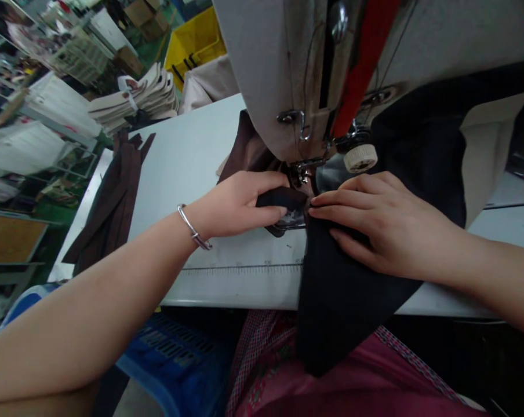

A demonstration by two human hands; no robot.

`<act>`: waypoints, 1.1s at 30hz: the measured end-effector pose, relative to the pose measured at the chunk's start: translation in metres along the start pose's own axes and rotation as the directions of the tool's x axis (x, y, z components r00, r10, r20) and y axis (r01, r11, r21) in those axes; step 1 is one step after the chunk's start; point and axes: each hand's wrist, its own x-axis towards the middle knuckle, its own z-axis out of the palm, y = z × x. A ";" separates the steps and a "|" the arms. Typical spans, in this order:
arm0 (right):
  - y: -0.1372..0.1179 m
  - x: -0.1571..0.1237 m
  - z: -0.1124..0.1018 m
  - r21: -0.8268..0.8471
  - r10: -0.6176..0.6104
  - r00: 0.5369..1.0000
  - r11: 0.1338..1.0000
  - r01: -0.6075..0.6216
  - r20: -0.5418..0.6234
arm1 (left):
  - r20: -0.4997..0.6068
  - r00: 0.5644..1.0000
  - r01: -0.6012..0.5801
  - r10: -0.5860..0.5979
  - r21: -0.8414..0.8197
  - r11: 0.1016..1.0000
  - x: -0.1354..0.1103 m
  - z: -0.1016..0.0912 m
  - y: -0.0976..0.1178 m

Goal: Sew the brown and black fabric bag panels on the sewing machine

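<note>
One left hand [233,204] in the middle of the frame has its grip pinched on dark cloth [281,198], while the right hand [388,223] lies flat, grip apart, on black cloth [344,307] hanging off the tabletop [240,292] at bottom middle.

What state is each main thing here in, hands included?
Left hand: thumb and index finger apart, dark cloth between
Right hand: fingers extended, laid on black cloth
Black cloth: hanging over the table's front edge
Brown strips: piled on the table
Pale stack: layered, beyond the table
Bangle: around the left wrist
Machine: running or stopped, cannot tell
</note>
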 end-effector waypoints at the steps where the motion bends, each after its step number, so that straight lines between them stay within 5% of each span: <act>1: -0.001 0.000 0.000 -0.002 0.004 1.000 1.000 -0.004 -0.001 | -0.003 1.000 0.005 -0.005 -0.027 1.000 0.001 -0.001 0.000; 14: 0.000 0.000 -0.001 0.026 0.010 1.000 1.000 -0.010 -0.005 | 0.106 0.993 -0.058 0.052 0.056 0.997 0.013 -0.009 0.008; 20: -0.002 0.001 0.000 0.019 0.045 0.999 0.999 -0.045 0.004 | 0.136 0.984 -0.147 0.114 0.265 0.953 -0.004 0.008 0.026; 24: -0.003 0.001 0.001 -0.040 0.028 0.999 0.999 -0.027 0.029 | 0.096 0.985 -0.167 0.141 0.349 0.922 -0.015 0.027 0.035; 29: -0.003 0.001 -0.001 -0.042 0.000 0.999 0.999 0.001 0.035 | -0.061 0.995 -0.038 0.076 0.469 0.882 -0.014 0.041 0.031; 33: -0.003 0.002 -0.002 -0.069 0.022 0.998 0.997 -0.018 0.054 | -0.085 0.996 0.003 0.038 0.438 0.899 -0.011 0.045 0.030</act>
